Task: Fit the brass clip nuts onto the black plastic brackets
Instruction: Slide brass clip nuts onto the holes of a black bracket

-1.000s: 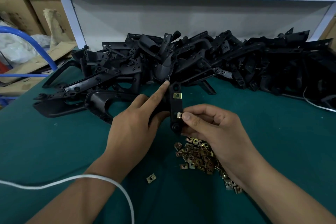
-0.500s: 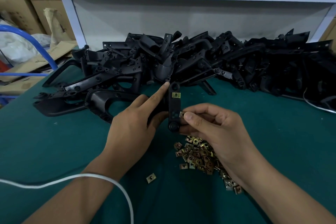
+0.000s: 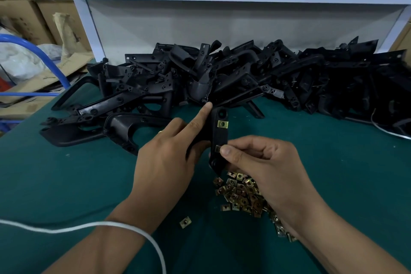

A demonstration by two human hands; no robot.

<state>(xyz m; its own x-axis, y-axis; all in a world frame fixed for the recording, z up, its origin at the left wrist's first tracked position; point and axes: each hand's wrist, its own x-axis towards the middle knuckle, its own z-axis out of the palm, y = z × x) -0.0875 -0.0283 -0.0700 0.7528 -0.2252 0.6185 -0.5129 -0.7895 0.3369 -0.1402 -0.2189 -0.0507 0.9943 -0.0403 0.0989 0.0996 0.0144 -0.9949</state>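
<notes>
My left hand (image 3: 169, 155) grips a black plastic bracket (image 3: 219, 135) upright above the green table, its index finger stretched along the bracket's left edge. One brass clip nut (image 3: 222, 124) sits fitted near the bracket's top. My right hand (image 3: 264, 162) pinches a second brass clip nut (image 3: 218, 148) against the bracket's lower part, thumb on top. A heap of loose brass clip nuts (image 3: 241, 196) lies below my right hand, partly hidden by the wrist. A single clip nut (image 3: 185, 222) lies apart to the left.
A long pile of black brackets (image 3: 233, 78) runs across the back of the green table (image 3: 66, 184). A white cable (image 3: 93, 227) loops over my left forearm. Cardboard boxes (image 3: 33, 20) and a blue tube (image 3: 44, 58) stand off the table's left edge.
The bracket has shifted very slightly in my left hand, and my right hand has stayed pinching the clip nut at its lower part. Nothing else has moved.
</notes>
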